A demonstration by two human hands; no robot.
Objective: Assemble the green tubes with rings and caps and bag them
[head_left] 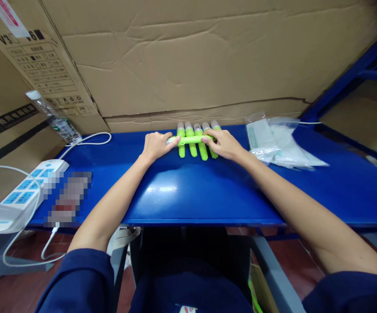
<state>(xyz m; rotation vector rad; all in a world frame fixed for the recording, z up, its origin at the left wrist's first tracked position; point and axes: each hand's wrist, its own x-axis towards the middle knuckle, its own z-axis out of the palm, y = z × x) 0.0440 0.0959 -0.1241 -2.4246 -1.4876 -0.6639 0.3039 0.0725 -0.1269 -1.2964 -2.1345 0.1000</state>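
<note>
A lime-green stick [191, 139] with a clear end is held level between both hands. My left hand [157, 146] is closed on its clear left end, thumb along the front. My right hand [223, 144] grips its right end between thumb and fingers. Just behind and beneath it, several similar green sticks with clear caps lie side by side on the blue table [172, 195], their capped ends toward the cardboard. The rightmost lying stick [215, 125] is partly hidden by my right hand.
Clear plastic bags [282, 141] lie at the right. On the left are a water bottle [58, 121], a white power strip [28, 187], a blurred phone [69, 198] and white cables. Cardboard [191, 65] stands along the table's back edge.
</note>
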